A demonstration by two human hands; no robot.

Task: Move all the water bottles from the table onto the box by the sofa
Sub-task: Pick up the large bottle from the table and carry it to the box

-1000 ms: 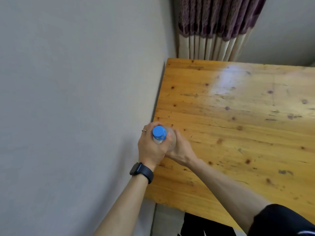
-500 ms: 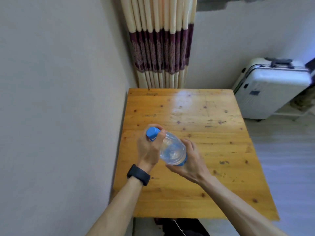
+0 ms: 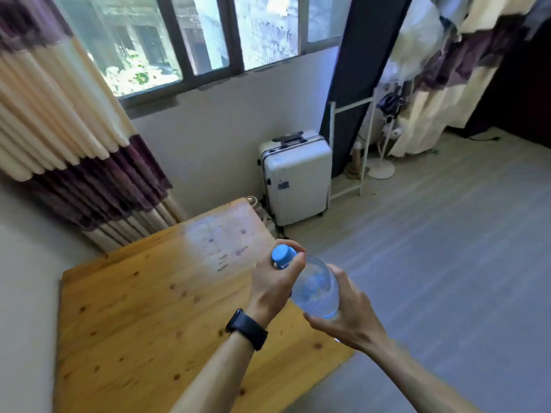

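The fingers [image 3: 295, 263] of the left hand [image 3: 275, 286] curl round the neck of the water bottle [image 3: 316, 290], just under its blue cap [image 3: 282, 257]. The right hand [image 3: 351, 317] grips the lower body, fingers wrapped round it. The bottle is tilted in the air over the right edge of the bench [image 3: 143, 317]. Beyond that edge lies open grey floor [image 3: 447, 278]. A white suitcase [image 3: 295, 180] stands past the far corner.

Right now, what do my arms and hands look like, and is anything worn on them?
A black watch with a dark band is on the left wrist. Both forearms are bare, with no sleeves in view. The left hand and right hand wear no gloves.
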